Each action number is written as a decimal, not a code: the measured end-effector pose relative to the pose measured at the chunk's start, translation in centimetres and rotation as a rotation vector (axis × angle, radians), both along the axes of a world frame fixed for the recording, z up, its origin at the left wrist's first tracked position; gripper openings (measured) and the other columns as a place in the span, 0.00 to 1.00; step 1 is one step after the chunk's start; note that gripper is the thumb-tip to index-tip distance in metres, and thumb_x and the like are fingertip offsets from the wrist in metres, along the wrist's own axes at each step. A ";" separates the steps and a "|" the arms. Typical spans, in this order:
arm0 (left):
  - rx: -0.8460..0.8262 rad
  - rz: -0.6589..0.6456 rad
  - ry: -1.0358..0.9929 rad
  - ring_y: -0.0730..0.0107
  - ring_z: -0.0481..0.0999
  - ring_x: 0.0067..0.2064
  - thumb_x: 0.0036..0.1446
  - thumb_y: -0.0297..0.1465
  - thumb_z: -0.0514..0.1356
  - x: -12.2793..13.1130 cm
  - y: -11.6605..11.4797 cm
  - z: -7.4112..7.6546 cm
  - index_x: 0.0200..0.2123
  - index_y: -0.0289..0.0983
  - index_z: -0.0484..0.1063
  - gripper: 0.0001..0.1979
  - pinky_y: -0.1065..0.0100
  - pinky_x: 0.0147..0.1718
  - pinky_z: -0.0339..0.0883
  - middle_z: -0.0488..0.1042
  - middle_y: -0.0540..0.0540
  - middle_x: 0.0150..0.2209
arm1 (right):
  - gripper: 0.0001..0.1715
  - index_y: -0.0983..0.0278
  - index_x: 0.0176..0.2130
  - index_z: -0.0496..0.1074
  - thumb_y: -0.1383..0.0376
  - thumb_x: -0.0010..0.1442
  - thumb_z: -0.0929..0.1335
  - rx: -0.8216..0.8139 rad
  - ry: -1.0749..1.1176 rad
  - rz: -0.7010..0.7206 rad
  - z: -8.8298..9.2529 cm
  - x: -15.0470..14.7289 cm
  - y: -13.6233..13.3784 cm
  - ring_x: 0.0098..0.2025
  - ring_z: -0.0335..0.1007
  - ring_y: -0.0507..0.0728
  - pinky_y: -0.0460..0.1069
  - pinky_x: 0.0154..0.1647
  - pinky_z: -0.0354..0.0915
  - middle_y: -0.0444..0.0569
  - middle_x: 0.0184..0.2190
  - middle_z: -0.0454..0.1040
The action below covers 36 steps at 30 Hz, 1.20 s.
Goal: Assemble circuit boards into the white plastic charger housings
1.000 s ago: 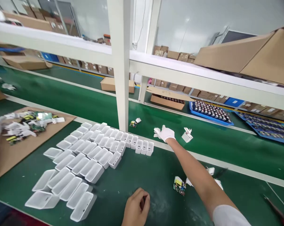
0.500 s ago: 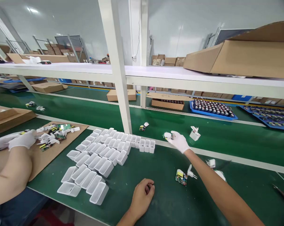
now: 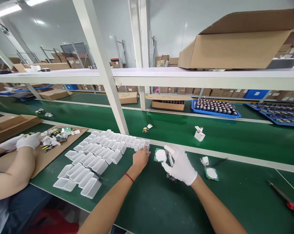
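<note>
My right hand (image 3: 180,165), in a white glove, pinches a small green circuit board with a white round part (image 3: 160,155) just above the green bench. My bare left hand (image 3: 140,158), a red band on its wrist, closes on the nearest white plastic housing (image 3: 145,145) at the right end of a block of several white housings (image 3: 100,152). A second board (image 3: 211,173) and a small white plug part (image 3: 205,160) lie to the right of my right hand.
A co-worker's gloved hands (image 3: 27,141) work over boards on a brown cardboard sheet (image 3: 20,159) at the left. A white housing with prongs (image 3: 199,134) and a small board (image 3: 146,129) sit on the belt. A white post (image 3: 105,84) stands behind. Red-handled tool (image 3: 291,205) at right.
My right hand pulled back from the belt toward me with the board. My left hand left the near bench and reached forward to the end housing. The camera tilted up.
</note>
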<state>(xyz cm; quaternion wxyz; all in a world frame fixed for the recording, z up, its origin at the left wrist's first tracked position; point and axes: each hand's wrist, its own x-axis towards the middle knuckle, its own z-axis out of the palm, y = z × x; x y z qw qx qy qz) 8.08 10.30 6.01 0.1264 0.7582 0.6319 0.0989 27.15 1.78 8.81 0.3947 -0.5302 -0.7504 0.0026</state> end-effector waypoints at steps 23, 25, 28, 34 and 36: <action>-0.180 -0.196 -0.542 0.60 0.74 0.46 0.56 0.43 0.64 -7.8 -12.1 -3.2 0.63 0.43 0.53 0.35 0.63 0.38 0.73 0.61 0.37 0.61 | 0.29 0.61 0.51 0.67 0.60 0.50 0.72 -0.035 -0.261 0.339 0.2 -2.6 -1.9 0.47 0.72 0.63 0.65 0.57 0.61 0.53 0.43 0.74; -0.261 -0.265 -0.569 0.65 0.74 0.40 0.58 0.43 0.62 -8.1 -12.2 -3.2 0.66 0.45 0.50 0.37 0.65 0.34 0.73 0.64 0.38 0.59 | 0.29 0.61 0.51 0.68 0.60 0.50 0.72 -0.074 -0.294 0.354 0.7 -2.7 -2.1 0.46 0.72 0.63 0.65 0.59 0.58 0.51 0.41 0.75; -0.310 -0.274 -0.618 0.69 0.72 0.33 0.61 0.42 0.59 -8.1 -12.3 -3.8 0.68 0.46 0.47 0.36 0.67 0.29 0.71 0.69 0.42 0.51 | 0.23 0.61 0.46 0.72 0.60 0.50 0.71 -0.136 -0.360 0.359 1.1 -3.2 -2.3 0.44 0.73 0.62 0.64 0.60 0.56 0.49 0.37 0.76; -0.190 -0.287 -0.643 0.54 0.70 0.56 0.59 0.39 0.62 -6.2 -13.3 -4.9 0.59 0.42 0.62 0.26 0.56 0.52 0.70 0.67 0.41 0.56 | 0.12 0.58 0.36 0.74 0.61 0.47 0.70 -0.256 -0.494 0.405 1.5 -3.9 -2.6 0.45 0.73 0.62 0.64 0.61 0.53 0.45 0.31 0.77; -0.178 -0.338 -0.679 0.54 0.67 0.60 0.60 0.37 0.61 -5.9 -13.6 -4.8 0.60 0.42 0.61 0.26 0.54 0.57 0.67 0.68 0.41 0.57 | 0.11 0.58 0.34 0.74 0.61 0.47 0.69 -0.291 -0.537 0.422 1.6 -3.9 -2.8 0.46 0.72 0.62 0.64 0.63 0.50 0.44 0.30 0.76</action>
